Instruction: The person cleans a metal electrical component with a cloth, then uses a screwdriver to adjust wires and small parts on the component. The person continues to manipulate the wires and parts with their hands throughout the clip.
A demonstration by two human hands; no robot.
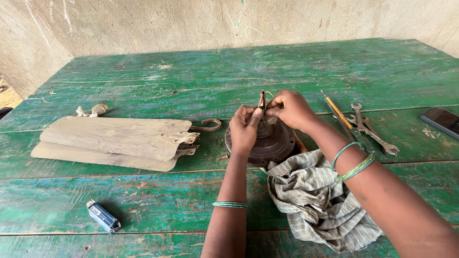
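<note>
Rusty round fan motor [267, 143] sits flat, its upright rod [262, 101] pinched.

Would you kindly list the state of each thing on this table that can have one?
Left hand: gripping the rod's base.
Right hand: pinching the rod top.
Rod: upright on the motor.
Motor: flat on the table, blades off.
Blades: stacked, lying flat.
Cloth: crumpled beside the motor.
Wrenches: lying unused.
Phone: screen dark.

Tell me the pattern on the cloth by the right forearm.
Thin stripes, grey-green on pale beige, on the cloth; head view.
</note>
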